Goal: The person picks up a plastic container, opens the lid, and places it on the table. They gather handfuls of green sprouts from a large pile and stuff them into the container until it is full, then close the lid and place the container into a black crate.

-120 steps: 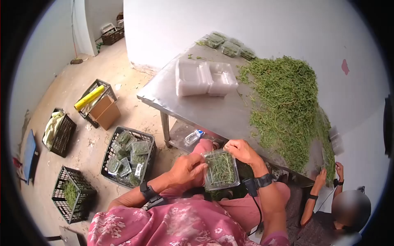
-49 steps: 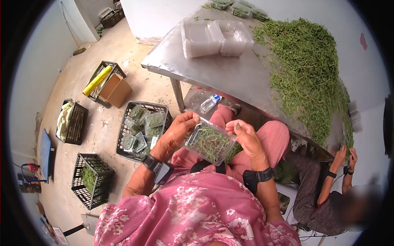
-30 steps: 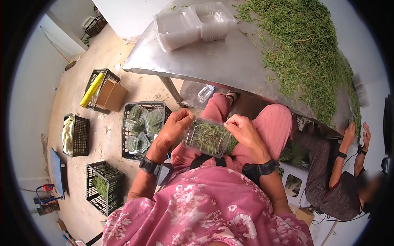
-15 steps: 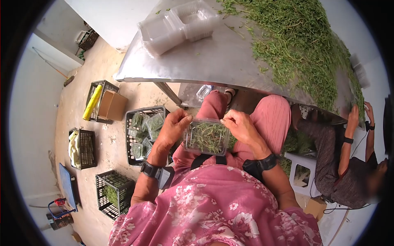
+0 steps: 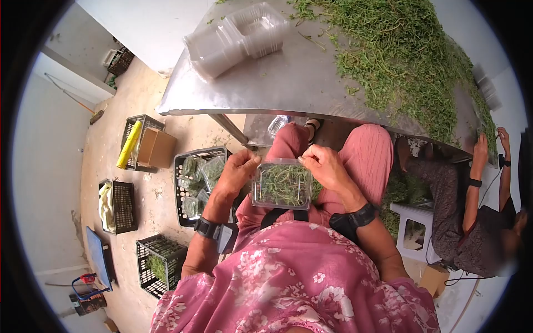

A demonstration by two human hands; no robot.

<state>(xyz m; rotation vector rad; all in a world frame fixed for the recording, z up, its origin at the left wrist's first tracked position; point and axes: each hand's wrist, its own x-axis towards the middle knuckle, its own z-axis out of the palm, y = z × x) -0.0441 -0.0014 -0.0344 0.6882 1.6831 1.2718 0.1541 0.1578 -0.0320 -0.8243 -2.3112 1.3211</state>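
Observation:
A clear plastic clamshell box [image 5: 282, 186] packed with green leafy sprigs rests over my lap, its lid looking closed. My left hand [image 5: 237, 173] pinches the box's far left corner between thumb and fingers. At the far right corner, my right hand [image 5: 326, 168] grips the rim in the same way. Beyond the knees stands a metal table [image 5: 244, 91], bearing a big heap of green sprigs [image 5: 400, 61] on its right and stacked empty clamshell boxes [image 5: 236, 41] on its left.
Left of my lap, a black crate [image 5: 186, 219] holds several filled boxes. Another crate [image 5: 161, 263] contains greens; more crates, a cardboard box [image 5: 156, 149] and a blue trolley [image 5: 99, 258] stand on the floor. At right, a co-worker's hands [image 5: 482, 149] are by the heap, near a white stool [image 5: 413, 213].
The view has shifted slightly, so the surroundings sit a little differently in frame. Both hands keep their hold on the box corners.

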